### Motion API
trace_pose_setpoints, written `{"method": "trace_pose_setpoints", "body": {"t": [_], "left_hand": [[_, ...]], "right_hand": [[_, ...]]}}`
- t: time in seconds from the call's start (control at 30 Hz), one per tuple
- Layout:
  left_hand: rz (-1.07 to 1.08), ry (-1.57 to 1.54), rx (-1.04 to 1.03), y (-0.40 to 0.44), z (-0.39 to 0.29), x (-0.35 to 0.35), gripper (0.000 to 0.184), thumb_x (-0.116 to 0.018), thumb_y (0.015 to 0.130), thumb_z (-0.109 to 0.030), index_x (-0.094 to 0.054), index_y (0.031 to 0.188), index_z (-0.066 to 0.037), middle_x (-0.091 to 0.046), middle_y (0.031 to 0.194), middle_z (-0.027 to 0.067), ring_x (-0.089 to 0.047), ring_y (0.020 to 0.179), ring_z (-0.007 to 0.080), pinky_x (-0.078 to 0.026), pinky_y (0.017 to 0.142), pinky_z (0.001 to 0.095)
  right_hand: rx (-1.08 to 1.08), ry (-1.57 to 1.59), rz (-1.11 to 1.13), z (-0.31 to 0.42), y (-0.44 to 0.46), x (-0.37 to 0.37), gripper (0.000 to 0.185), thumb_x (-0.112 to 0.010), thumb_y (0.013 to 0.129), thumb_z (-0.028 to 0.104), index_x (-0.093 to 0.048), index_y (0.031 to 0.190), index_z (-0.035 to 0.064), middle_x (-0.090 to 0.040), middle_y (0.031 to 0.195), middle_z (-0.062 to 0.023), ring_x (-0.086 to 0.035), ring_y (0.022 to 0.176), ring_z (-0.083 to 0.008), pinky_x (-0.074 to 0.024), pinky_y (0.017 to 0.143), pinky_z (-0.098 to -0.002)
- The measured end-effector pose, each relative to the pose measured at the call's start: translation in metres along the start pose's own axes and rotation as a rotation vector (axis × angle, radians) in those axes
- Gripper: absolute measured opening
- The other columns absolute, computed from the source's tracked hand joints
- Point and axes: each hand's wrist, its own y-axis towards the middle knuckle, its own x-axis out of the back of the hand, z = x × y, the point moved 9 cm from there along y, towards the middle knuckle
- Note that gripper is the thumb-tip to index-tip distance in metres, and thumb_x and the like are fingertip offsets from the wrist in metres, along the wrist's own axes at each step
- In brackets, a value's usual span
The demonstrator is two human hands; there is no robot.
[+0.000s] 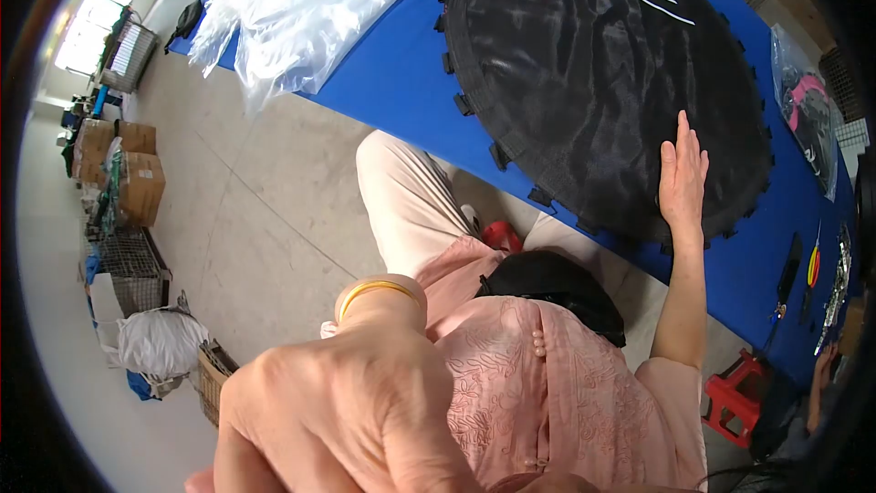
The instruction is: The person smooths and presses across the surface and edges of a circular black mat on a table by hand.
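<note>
A large round black fabric piece (pixel 602 91) with white lettering and black tabs round its rim lies on the blue table (pixel 383 64). My right hand (pixel 684 178) rests on its near part, fingers stretched out, holding nothing. Close to the camera at the lower left is my left hand (pixel 338 402), with a gold bangle at the wrist. Its knuckles are bent, and the fingers run out of frame, so what they touch is hidden.
Clear plastic bags (pixel 310 9) lie at the table's upper left. A bagged item (pixel 808 110), a black-handled tool (pixel 787 274) and a yellow-red tool (pixel 812 265) are at the right. A red stool (pixel 735 397) stands below; cartons (pixel 141 187) are far left. Another person's arm (pixel 821 388) shows lower right.
</note>
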Motion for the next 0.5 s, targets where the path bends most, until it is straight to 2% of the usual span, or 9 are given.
{"method": "trace_pose_setpoints", "body": {"t": [0.03, 0.1, 0.13, 0.2, 0.33, 0.4, 0.43, 0.5], "left_hand": [[-0.005, 0.000, 0.000, -0.001, 0.004, 0.001, 0.038, -0.063, 0.086, 0.018, -0.048, 0.066, -0.010, -0.053, 0.050, 0.0067, -0.067, 0.051, 0.0214, -0.067, 0.078, 0.0425], [0.073, 0.000, -0.281, -0.007, -0.012, -0.002, 0.040, -0.064, 0.079, 0.025, -0.049, 0.066, -0.010, -0.058, 0.053, 0.0090, -0.071, 0.057, 0.0232, -0.067, 0.077, 0.0410], [0.070, 0.003, -0.280, -0.005, -0.009, 0.000, 0.040, -0.064, 0.079, 0.025, -0.049, 0.066, -0.010, -0.058, 0.053, 0.0090, -0.071, 0.057, 0.0232, -0.067, 0.077, 0.0410], [0.035, -0.017, -0.109, 0.007, 0.011, 0.006, 0.039, -0.065, 0.079, 0.026, -0.051, 0.066, -0.008, -0.060, 0.055, 0.0089, -0.072, 0.059, 0.0228, -0.066, 0.077, 0.0386], [0.026, -0.025, -0.137, 0.002, 0.008, 0.002, 0.037, -0.064, 0.083, 0.023, -0.053, 0.068, -0.009, -0.061, 0.057, 0.0075, -0.071, 0.058, 0.0188, -0.066, 0.079, 0.0372], [-0.095, 0.090, -0.073, -0.001, 0.000, 0.005, 0.035, -0.065, 0.086, 0.020, -0.057, 0.072, -0.011, -0.064, 0.061, 0.0045, -0.069, 0.058, 0.0132, -0.064, 0.080, 0.0340], [-0.096, 0.090, -0.073, -0.004, 0.000, 0.006, 0.035, -0.065, 0.086, 0.020, -0.057, 0.072, -0.011, -0.064, 0.061, 0.0045, -0.069, 0.058, 0.0132, -0.064, 0.080, 0.0340], [-0.034, -0.045, -0.041, 0.002, 0.010, 0.008, 0.033, -0.066, 0.088, 0.016, -0.061, 0.076, -0.014, -0.066, 0.064, 0.0009, -0.066, 0.057, 0.0088, -0.063, 0.082, 0.0307]], "right_hand": [[-0.002, 0.008, 0.001, -0.001, -0.001, 0.000, 0.063, -0.027, 0.112, 0.050, -0.029, 0.165, 0.0158, -0.042, 0.162, -0.0178, -0.033, 0.153, -0.0366, -0.0159, 0.127, -0.0556], [0.005, 0.006, -0.004, -0.002, -0.001, 0.000, 0.063, -0.027, 0.112, 0.050, -0.029, 0.165, 0.0157, -0.041, 0.162, -0.0175, -0.033, 0.153, -0.0366, -0.0160, 0.126, -0.0557], [0.012, 0.006, -0.011, -0.001, 0.000, 0.000, 0.063, -0.027, 0.112, 0.050, -0.029, 0.165, 0.0157, -0.041, 0.163, -0.0172, -0.033, 0.153, -0.0366, -0.0161, 0.126, -0.0559], [0.005, 0.008, -0.006, -0.001, 0.000, -0.001, 0.063, -0.026, 0.112, 0.051, -0.029, 0.165, 0.0160, -0.041, 0.163, -0.0170, -0.033, 0.153, -0.0364, -0.0158, 0.127, -0.0557], [0.013, 0.002, -0.018, -0.003, 0.000, -0.002, 0.064, -0.024, 0.112, 0.053, -0.029, 0.165, 0.0172, -0.040, 0.163, -0.0161, -0.033, 0.153, -0.0359, -0.0146, 0.127, -0.0553], [0.000, 0.003, -0.009, -0.004, 0.000, -0.003, 0.064, -0.024, 0.112, 0.053, -0.029, 0.165, 0.0176, -0.040, 0.163, -0.0158, -0.033, 0.154, -0.0357, -0.0145, 0.127, -0.0552], [-0.013, 0.004, -0.001, -0.005, 0.000, -0.003, 0.064, -0.024, 0.112, 0.054, -0.029, 0.165, 0.0180, -0.040, 0.163, -0.0155, -0.033, 0.154, -0.0355, -0.0143, 0.127, -0.0550], [-0.006, -0.005, -0.007, -0.006, 0.001, -0.004, 0.065, -0.024, 0.112, 0.054, -0.029, 0.165, 0.0182, -0.040, 0.164, -0.0153, -0.033, 0.154, -0.0355, -0.0143, 0.127, -0.0550]]}}
